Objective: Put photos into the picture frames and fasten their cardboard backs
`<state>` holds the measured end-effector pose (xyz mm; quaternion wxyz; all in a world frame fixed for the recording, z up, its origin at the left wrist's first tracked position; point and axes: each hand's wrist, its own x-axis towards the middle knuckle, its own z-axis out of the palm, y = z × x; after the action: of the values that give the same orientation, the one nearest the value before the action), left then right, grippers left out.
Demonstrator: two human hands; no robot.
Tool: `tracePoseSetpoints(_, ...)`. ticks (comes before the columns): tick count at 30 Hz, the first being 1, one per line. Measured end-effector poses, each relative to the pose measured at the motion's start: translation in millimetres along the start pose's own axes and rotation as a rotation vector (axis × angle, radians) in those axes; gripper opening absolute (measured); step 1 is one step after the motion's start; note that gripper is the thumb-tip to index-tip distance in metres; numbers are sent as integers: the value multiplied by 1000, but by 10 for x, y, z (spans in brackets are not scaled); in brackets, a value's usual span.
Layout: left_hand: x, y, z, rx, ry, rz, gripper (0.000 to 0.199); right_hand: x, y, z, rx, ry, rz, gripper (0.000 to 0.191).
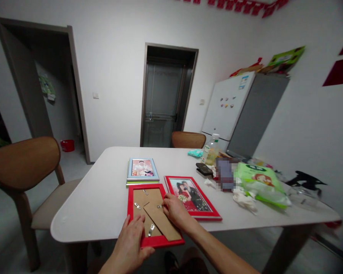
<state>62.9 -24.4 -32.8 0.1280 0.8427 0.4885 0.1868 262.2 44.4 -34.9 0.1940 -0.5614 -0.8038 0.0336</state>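
A red picture frame lies face down at the table's near edge, showing its brown backboard with a fold-out stand and several small metal clips. My left hand grips its lower left side, fingers over the back and thumb along the bottom rim. At the right rim, my right hand has its fingers curled together beside a clip; the fingertips are partly hidden. Just right of it a second red frame lies face up with a photo of two people. Beyond, a light blue frame rests on a green-edged one.
On the table's right side are a bottle, a black wallet-like item, a green tissue pack, crumpled tissues and a teal packet. Chairs stand at the left and far side. A fridge is behind.
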Motion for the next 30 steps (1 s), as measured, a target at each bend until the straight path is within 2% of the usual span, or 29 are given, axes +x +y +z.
tracePoseSetpoints(3, 0, -11, -5, -1, -9, -12, 58, -43, -38, -56, 9, -4, -9, 21)
tracePoseSetpoints(6, 0, -66, 16, -21, 15, 15, 63, -142, -168, -118, 12, 54, -8, 23)
tracePoseSetpoints(8, 0, -116, 45, -32, 27, 42, 63, -238, -301, -145, 26, 75, -92, 20)
tracePoseSetpoints(11, 4, -176, 92, -31, 36, 57, 62, -360, -489, -157, 54, -9, -275, 16)
tracePoseSetpoints(13, 10, -193, 110, -28, 39, 50, 63, -385, -559, -150, 64, -54, -323, 17)
tracePoseSetpoints(23, 26, -221, 131, -45, 29, 46, 72, -178, -559, 64, 242, -116, -374, 16)
tracePoseSetpoints(26, 32, -225, 109, -28, 27, 45, 62, -176, -566, 106, 230, -92, -326, 13)
tracePoseSetpoints(30, 44, -226, 79, -9, 18, 42, 57, -197, -547, 76, 205, -101, -385, 12)
